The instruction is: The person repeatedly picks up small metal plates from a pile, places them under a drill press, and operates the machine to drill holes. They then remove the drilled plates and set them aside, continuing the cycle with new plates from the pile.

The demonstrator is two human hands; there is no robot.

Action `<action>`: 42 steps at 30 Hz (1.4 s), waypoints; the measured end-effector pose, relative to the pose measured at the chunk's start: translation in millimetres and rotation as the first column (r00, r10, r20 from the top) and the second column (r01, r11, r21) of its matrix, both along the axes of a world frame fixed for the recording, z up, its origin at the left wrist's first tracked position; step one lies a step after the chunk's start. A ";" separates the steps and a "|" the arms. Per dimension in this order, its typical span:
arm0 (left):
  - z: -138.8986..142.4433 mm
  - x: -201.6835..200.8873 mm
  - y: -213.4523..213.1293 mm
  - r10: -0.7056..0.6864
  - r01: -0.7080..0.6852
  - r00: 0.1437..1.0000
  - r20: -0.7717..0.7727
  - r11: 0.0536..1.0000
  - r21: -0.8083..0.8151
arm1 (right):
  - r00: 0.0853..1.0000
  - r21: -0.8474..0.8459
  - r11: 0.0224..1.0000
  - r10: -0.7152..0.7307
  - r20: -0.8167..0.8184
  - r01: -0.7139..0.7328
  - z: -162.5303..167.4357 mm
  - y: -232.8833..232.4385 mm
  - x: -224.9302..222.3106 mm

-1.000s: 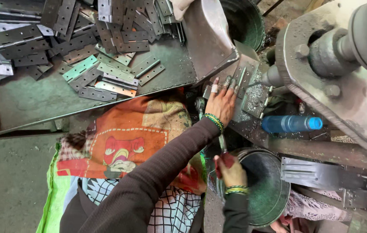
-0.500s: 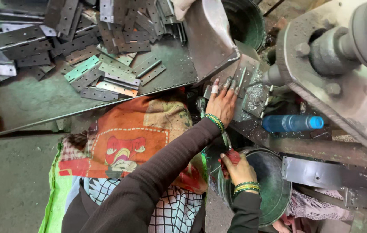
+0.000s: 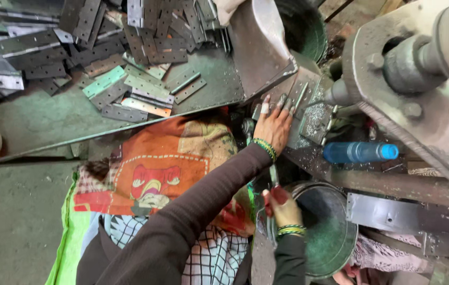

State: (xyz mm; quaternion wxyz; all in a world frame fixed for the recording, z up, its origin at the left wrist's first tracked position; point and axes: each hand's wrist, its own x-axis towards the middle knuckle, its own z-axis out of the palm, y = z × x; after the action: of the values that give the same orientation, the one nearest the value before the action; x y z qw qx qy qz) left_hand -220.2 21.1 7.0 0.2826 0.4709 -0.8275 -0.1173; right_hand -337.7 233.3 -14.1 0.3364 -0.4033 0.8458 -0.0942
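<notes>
- The left hand [image 3: 273, 124] lay flat, fingers spread, on small grey steel hinge plates [image 3: 293, 100] on the press bed beside the metal chute [image 3: 259, 45].
- The right hand [image 3: 283, 207] pinched a small piece at the rim of the round green metal basin [image 3: 335, 258]; what it was could not be told.
- The plates looked stiff, thin, sharp-edged and probably oily, so best taken by their long edges.

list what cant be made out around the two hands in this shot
Head view only:
- Left hand covers part of the metal plates on the press bed.
- Right hand at the green bucket rim: closed fingers hide any held piece.
- Bucket's lower part cut off by the bottom edge.
- Machine cropped at right.
</notes>
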 end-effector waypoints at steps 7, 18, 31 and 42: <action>-9.0 -30.7 -23.3 -0.013 0.002 0.993 0.114 0.995 0.095 | 0.985 0.003 0.986 -0.166 0.054 0.166 14.4 -1.8 6.4; 4.5 5.7 -4.4 -0.113 0.117 0.987 0.114 0.993 -0.030 | 0.994 -0.371 0.927 -0.012 0.105 0.050 -35.3 11.4 0.2; -27.2 36.5 5.8 -0.155 0.154 0.988 0.004 0.982 -0.111 | 0.990 0.084 0.996 -0.014 -0.143 0.026 43.5 -6.9 26.7; -26.6 306.4 -23.5 0.417 -0.417 0.908 0.046 0.909 -0.011 | 0.995 0.184 0.980 -0.066 -0.080 0.080 17.1 -12.4 20.0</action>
State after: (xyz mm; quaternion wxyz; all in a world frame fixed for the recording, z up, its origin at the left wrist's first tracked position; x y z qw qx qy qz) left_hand 86.2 -2.4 -19.6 0.2818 0.6390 -0.7144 -0.0427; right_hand -317.8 220.9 3.0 0.3378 -0.3417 0.8769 -0.0116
